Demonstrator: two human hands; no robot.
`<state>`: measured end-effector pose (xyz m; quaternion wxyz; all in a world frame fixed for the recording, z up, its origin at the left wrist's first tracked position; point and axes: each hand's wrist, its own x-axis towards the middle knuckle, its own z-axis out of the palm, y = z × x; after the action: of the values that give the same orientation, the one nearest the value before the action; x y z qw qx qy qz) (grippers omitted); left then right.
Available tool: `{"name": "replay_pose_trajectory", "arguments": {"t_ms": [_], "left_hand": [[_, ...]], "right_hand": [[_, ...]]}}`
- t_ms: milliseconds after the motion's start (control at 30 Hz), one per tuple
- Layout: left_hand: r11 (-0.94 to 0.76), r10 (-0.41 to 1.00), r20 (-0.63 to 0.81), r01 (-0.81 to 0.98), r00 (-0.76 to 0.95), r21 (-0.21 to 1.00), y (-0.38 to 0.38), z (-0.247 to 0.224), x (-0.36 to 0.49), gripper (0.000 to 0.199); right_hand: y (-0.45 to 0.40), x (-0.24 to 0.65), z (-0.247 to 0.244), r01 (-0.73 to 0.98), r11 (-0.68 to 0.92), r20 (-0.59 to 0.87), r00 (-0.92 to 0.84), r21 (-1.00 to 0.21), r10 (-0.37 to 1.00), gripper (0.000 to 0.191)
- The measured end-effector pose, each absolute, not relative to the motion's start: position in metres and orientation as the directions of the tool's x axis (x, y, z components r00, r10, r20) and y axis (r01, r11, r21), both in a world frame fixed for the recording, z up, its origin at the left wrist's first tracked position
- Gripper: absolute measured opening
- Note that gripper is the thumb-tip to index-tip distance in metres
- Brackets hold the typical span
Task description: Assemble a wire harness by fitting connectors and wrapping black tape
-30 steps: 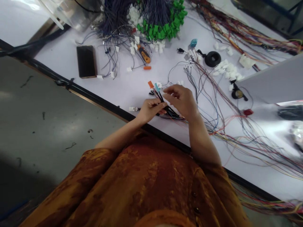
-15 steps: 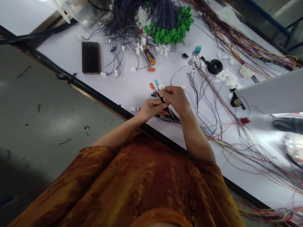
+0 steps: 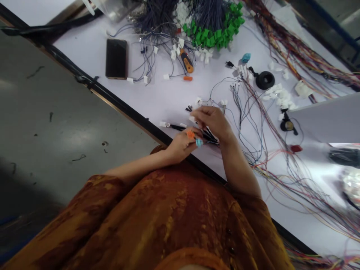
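Note:
My left hand (image 3: 180,147) is closed on wires that end in an orange connector (image 3: 190,134) and a light blue connector (image 3: 198,142), both lying over its fingers. Just to its right, my right hand (image 3: 215,122) has thumb and fingers pinched together; whatever lies between them is too small to make out. Black-tipped wire ends (image 3: 188,108) show by its fingertips. Black-sleeved wires (image 3: 209,135) run beneath the two hands. A white connector (image 3: 164,124) on a black sleeve lies left of them, near the table edge.
Around the back lie a phone (image 3: 116,59), an orange-and-black hand tool (image 3: 186,61) and a bundle with green connectors (image 3: 216,35). Black tape (image 3: 264,80) and white connectors (image 3: 279,96) are to the right. Loose wires (image 3: 292,180) spread rightward. The black table edge (image 3: 123,105) runs diagonally.
The orange and light blue connectors have swung from beyond the fingers toward me, over my left hand. My right hand has moved apart from my left. The view has shifted slightly.

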<state>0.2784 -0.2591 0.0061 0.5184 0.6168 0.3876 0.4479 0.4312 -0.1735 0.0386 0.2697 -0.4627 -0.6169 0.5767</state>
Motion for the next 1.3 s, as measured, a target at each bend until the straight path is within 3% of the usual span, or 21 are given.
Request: {"name": "replay_pose_trajectory", "arguments": {"t_ms": [100, 167, 233, 433, 733, 867, 1000, 1100, 1167, 1233, 1300], "left_hand": [[-0.374, 0.859, 0.321, 0.061, 0.399, 0.925, -0.281, 0.004, 0.275, 0.015], [-0.419, 0.824, 0.336, 0.09, 0.457, 0.904, -0.286, 0.006, 0.273, 0.019], [-0.452, 0.81, 0.355, 0.111, 0.467, 0.885, -0.287, 0.006, 0.272, 0.02], [-0.426, 0.83, 0.364, 0.059, 0.422, 0.903, -0.286, 0.0, 0.272, 0.014], [-0.258, 0.888, 0.209, 0.066, 0.41, 0.964, -0.288, 0.003, 0.27, 0.019], [-0.206, 0.901, 0.169, 0.052, 0.399, 0.977, -0.288, 0.006, 0.27, 0.02], [-0.149, 0.91, 0.114, 0.058, 0.399, 0.987, -0.287, 0.011, 0.27, 0.021], [-0.062, 0.936, 0.033, 0.072, 0.351, 0.995, -0.284, 0.014, 0.27, 0.025], [0.012, 0.95, -0.032, 0.068, 0.31, 0.998, -0.276, 0.016, 0.27, 0.031], [0.067, 0.956, -0.075, 0.039, 0.283, 0.997, -0.261, 0.018, 0.27, 0.038], [0.098, 0.959, -0.092, -0.008, 0.267, 0.995, -0.241, 0.022, 0.274, 0.041]], "right_hand": [[-0.18, 0.417, 0.019, 0.48, 0.208, -0.176, -0.638, -0.852, 0.749, 0.018], [-0.184, 0.404, 0.009, 0.611, 0.444, -0.24, -0.725, -0.655, 0.645, 0.014], [-0.189, 0.393, 0.005, 0.687, 0.562, -0.346, -0.723, -0.461, 0.598, 0.017], [-0.201, 0.39, 0.009, 0.757, 0.6, -0.398, -0.649, -0.259, 0.648, 0.031], [-0.21, 0.393, 0.019, 0.831, 0.518, -0.368, -0.555, -0.203, 0.746, 0.04], [-0.213, 0.396, 0.015, 0.845, 0.487, -0.338, -0.535, -0.222, 0.774, 0.034], [-0.213, 0.396, 0.009, 0.817, 0.473, -0.332, -0.57, -0.33, 0.752, 0.031], [-0.2, 0.406, 0.013, 0.808, 0.429, -0.293, -0.559, -0.405, 0.776, 0.017], [-0.185, 0.422, 0.021, 0.75, 0.336, -0.175, -0.51, -0.57, 0.842, 0.008], [-0.172, 0.442, 0.033, 0.582, 0.176, -0.088, -0.395, -0.794, 0.914, 0.006], [-0.163, 0.46, 0.047, 0.377, 0.009, -0.118, -0.314, -0.926, 0.942, 0.007]]}}
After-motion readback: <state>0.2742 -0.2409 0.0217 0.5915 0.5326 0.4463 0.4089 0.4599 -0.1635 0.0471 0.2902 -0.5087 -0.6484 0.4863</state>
